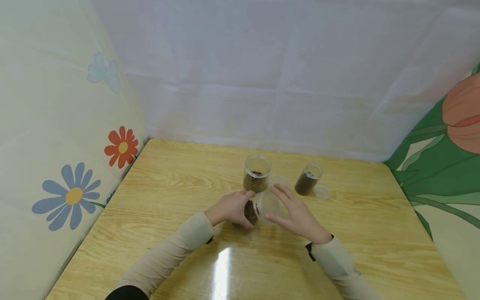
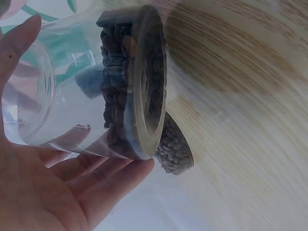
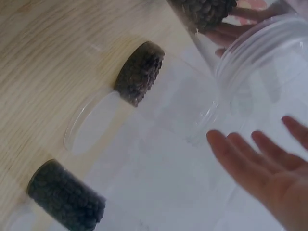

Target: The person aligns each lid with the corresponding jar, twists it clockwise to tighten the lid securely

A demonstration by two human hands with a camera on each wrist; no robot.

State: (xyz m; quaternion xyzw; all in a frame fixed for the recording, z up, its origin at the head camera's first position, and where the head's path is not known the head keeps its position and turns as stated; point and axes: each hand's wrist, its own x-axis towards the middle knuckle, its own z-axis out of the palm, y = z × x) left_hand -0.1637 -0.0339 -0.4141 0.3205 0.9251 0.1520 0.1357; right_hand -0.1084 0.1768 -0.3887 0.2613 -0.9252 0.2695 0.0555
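My left hand (image 1: 235, 208) grips a clear jar (image 1: 250, 212) with dark brown, bean-like pieces at its bottom. The jar tilts, and its top points toward my right hand (image 1: 296, 211). In the left wrist view, my fingers and thumb wrap round the jar's side (image 2: 77, 72). Beside the jar's clear ringed top (image 1: 269, 205), the right fingers and thumb are spread. The right wrist view shows fairly straight fingers (image 3: 245, 168) near that top; whether they touch it is hard to tell.
Behind the hands stands a wide open jar (image 1: 256, 175) partly filled with brown pieces, a clear lid (image 1: 279, 181) beside it. Farther right are a narrower jar (image 1: 307, 180) of dark pieces and a small lid (image 1: 321, 192). All are on a wood-patterned table (image 1: 180, 175) before a white cloth.
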